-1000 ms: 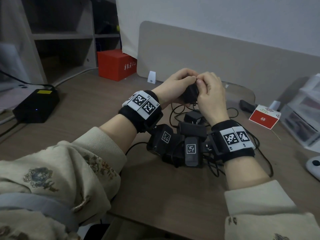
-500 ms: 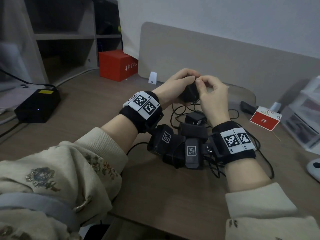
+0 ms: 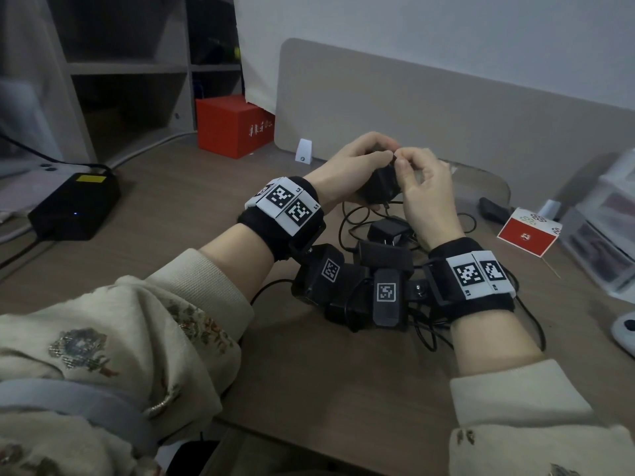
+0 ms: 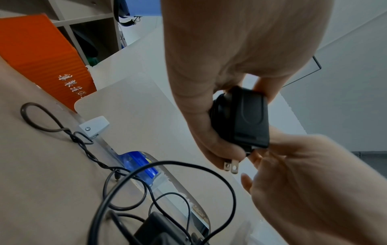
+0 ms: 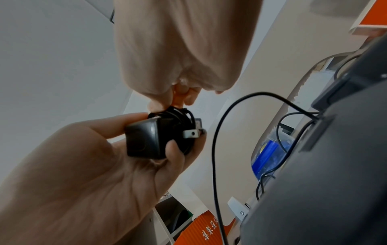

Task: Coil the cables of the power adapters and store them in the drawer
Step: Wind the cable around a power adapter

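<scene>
Head view: left hand [image 3: 347,166] grips unlabelled adapter [image 3: 378,185]; right hand [image 3: 426,190] pinches its cable [image 5: 180,112].

Your work surface is a brown wooden desk [image 3: 144,235]. At its far edge stands a beige divider panel [image 3: 412,108], held by a small white clip [image 3: 303,151]. A red box [image 3: 233,127] sits at the back left, beside the panel. On your left lies a black power unit [image 3: 74,207] with a yellow label, cords running off it. At centre, loose black cables [image 3: 354,218] sprawl around a black adapter [image 3: 388,231] resting on the desk. To your right lie a small red-and-white box [image 3: 527,235] and clear plastic drawers [image 3: 604,231]. A white device [image 3: 625,333] shows at the right edge, only partly in view.
</scene>
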Available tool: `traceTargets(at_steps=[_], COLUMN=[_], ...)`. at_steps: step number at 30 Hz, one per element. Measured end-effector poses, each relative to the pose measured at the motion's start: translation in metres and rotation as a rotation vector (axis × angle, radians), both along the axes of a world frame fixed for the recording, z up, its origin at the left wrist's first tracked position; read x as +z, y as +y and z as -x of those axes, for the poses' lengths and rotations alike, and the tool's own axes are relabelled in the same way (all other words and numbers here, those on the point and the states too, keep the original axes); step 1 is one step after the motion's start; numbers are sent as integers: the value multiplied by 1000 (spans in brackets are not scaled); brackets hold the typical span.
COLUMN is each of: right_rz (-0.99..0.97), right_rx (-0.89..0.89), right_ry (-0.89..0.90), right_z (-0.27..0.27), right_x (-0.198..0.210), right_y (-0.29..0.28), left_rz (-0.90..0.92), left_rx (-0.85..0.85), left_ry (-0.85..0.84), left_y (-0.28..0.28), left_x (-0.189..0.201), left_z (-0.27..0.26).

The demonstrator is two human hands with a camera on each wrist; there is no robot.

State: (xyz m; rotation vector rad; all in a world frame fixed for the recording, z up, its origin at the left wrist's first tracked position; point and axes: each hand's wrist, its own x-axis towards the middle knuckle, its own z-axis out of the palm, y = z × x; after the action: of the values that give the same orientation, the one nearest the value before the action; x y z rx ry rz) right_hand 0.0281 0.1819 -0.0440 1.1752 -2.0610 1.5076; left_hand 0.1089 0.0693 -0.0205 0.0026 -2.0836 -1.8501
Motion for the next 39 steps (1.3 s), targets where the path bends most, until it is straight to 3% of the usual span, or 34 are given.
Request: traceTargets(at_steps=[6,10,15,23,29,39], right_rz=[29,130,186,47,-65,-72], right_rx=[85,39,-128,-218,-392,-383], right_ry=[-117,-124,-45,166,330,339], right_z=[0,-5,-8,-11,-14,-12], right_x=[2,4,8,9,8,4], right_y=[4,3,-3,-1,-1,-1], left_rz=[2,-49,-113,-113,-114,-110], left_rx=[-16,-5,43,95,46,-15], left_ry=[8,41,87,114,89,53], left_y=[1,2,2,1,4,3], left_x=[-2,-1,1,3,4,3], left_z=[0,0,0,0,-1,-2])
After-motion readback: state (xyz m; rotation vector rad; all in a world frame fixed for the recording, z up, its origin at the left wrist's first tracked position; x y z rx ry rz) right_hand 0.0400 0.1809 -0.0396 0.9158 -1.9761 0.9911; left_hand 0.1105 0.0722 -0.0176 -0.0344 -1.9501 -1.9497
